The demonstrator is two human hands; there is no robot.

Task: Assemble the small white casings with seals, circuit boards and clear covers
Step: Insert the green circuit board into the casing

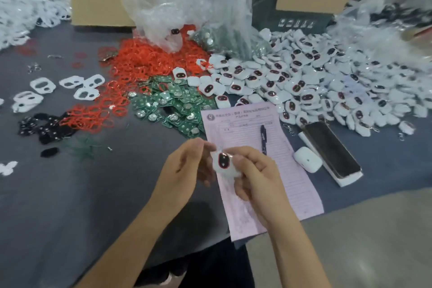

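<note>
Both hands pinched one small white casing (224, 162) above the tabletop (70, 194): left hand (184, 168) and right hand (253, 175) each in a narrow grip.

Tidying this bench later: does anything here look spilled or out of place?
Yes. Red seals spill from a torn plastic bag across the table, mixing with green circuit boards. A pen, phone and earbud case sit among parts.

White casings (311, 82) glossy plastic; seals (140, 58) red rubbery; circuit boards (173, 105) green, metallic discs; bags (163, 0) crinkled clear film; tabletop (70, 194) matt grey.
</note>
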